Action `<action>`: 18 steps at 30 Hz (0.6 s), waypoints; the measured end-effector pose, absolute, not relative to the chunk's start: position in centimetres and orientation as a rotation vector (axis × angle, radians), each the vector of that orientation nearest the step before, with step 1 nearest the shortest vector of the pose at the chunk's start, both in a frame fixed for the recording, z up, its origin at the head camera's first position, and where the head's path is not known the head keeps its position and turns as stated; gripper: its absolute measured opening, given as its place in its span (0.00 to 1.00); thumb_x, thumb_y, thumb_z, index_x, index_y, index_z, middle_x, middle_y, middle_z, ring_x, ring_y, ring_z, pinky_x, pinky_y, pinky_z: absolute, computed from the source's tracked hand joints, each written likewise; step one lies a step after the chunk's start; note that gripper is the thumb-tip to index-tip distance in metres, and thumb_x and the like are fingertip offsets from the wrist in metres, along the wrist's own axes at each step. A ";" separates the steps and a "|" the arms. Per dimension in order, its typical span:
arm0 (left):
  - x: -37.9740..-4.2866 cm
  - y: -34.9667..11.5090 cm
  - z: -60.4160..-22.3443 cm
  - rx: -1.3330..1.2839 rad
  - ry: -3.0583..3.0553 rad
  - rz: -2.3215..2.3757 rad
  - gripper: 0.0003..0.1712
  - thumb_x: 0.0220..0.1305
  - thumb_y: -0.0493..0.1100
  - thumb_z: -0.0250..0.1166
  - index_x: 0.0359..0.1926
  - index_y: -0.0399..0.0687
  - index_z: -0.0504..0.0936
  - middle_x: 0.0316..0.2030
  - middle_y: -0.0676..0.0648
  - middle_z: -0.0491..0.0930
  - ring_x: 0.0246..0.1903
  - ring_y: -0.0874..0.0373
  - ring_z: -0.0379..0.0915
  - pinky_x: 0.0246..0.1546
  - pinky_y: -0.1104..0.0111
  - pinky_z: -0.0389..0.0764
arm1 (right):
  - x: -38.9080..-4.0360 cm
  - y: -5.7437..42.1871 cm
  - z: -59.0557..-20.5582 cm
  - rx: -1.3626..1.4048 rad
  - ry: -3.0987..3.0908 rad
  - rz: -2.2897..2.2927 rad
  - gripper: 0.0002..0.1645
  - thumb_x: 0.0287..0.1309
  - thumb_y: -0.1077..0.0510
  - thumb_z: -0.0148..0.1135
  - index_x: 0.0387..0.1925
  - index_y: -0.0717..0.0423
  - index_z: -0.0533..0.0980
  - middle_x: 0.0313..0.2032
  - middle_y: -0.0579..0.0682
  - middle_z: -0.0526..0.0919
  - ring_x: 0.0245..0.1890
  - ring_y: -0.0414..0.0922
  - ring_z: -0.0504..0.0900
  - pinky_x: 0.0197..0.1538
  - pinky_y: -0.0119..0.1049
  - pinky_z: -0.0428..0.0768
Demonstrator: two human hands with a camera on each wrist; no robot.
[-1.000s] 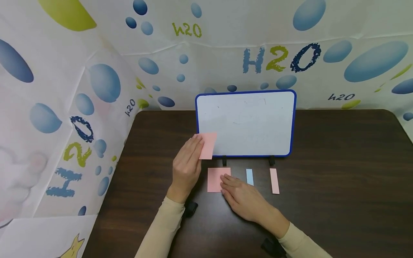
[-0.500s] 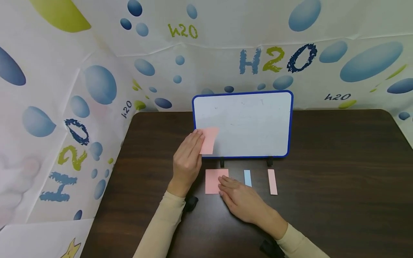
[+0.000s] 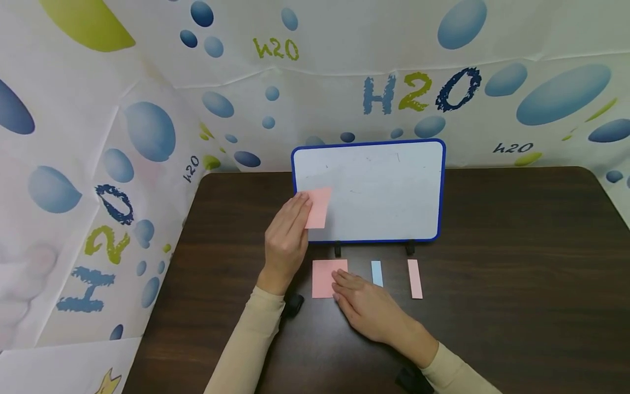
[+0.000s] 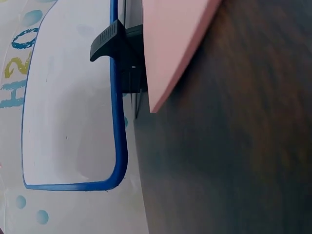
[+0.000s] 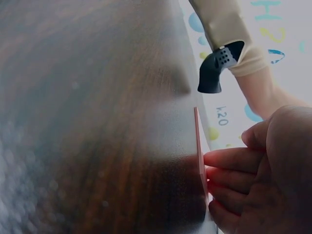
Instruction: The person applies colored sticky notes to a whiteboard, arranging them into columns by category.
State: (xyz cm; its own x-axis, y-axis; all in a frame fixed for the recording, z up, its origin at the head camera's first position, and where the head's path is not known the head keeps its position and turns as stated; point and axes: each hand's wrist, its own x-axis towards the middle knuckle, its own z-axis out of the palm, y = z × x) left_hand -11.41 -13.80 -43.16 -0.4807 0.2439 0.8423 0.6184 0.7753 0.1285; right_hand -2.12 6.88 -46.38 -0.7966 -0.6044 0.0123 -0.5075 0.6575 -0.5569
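Saw a pink sheet (image 3: 319,208), plain, pale and straight-edged, raised off the table (image 3: 507,262) in the left hand (image 3: 285,241), jutting out just right of its fingertips. Noted those fingers nearly straight and close together, clasping the sheet by its left edge, thumb hidden. Looked past to a blue-framed whiteboard (image 3: 389,191), directly behind the sheet; could not tell touching from mere overlap. Found a square pink pad (image 3: 322,282) of similar colour lying below and right of the left hand, thick-edged in the right wrist view. Saw the right hand (image 3: 366,306) with fingers extended, tips resting on the pad's right side, grasping nothing. Spotted a blue strip (image 3: 376,272) just beyond the right hand, and a narrow pink strip (image 3: 415,279) farther right.
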 end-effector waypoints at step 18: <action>-13.2 -12.6 -43.4 -0.633 -2.102 -0.520 0.18 0.67 0.30 0.66 0.57 0.34 0.84 0.57 0.38 0.84 0.58 0.45 0.82 0.63 0.56 0.80 | -2.0 6.8 -46.5 -0.929 2.701 -0.832 0.24 0.76 0.48 0.51 0.62 0.56 0.80 0.68 0.51 0.76 0.71 0.46 0.73 0.71 0.46 0.74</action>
